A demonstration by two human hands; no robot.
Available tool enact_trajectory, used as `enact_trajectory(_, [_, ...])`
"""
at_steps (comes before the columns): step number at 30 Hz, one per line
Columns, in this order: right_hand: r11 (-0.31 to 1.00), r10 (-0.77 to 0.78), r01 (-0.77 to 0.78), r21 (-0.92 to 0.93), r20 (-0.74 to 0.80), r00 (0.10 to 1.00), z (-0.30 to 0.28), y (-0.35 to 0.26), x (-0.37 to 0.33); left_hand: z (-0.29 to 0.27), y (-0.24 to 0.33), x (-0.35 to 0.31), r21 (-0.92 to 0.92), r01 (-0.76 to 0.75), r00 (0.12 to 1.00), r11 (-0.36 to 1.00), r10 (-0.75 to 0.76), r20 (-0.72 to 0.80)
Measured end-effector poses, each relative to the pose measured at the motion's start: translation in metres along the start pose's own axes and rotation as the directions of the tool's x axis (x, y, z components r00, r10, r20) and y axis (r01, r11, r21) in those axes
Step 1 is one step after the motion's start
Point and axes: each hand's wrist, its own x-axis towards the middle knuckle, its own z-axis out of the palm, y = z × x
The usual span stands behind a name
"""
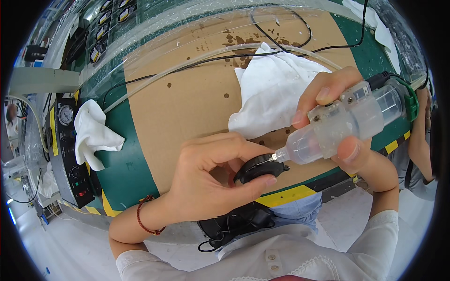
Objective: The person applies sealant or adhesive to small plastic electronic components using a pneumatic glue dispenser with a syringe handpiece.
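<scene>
Between the thumb and fingers of my left hand [213, 175] is a small round black part [257, 169], tilted on its edge. My right hand [337, 110] grips a translucent dispensing syringe [344, 122] with a green cap [412, 99] at its back end. The syringe slants down to the left, and its metal tip meets the rim of the black part. Whether anything flows from the tip is too small to tell. Behind the syringe a white cloth [272, 89] lies crumpled on the brown cardboard [164, 112].
A black control box [70, 150] with a gauge and knobs stands at the left, beside another white cloth [96, 133]. A clear hose and black cable [201, 60] cross the stained cardboard. Round parts fill a tray [110, 28] at the far left. Another person's arm [420, 136] shows at the right.
</scene>
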Motion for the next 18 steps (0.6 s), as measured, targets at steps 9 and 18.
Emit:
enact_trajectory(9, [0.999,0.003,-0.004,-0.035,-0.042,0.999,0.0006,-0.0037,-0.0005,0.0021,-0.0028,0.0019,-0.067,-0.064,0.996,0.996,0.059,-0.064])
enact_trajectory(18, [0.999,0.033,-0.034,-0.021,-0.049,0.998,0.0005,-0.0055,-0.0012,-0.0005,-0.0001,0.0008,-0.076,-0.024,1.000,0.997,0.023,-0.015])
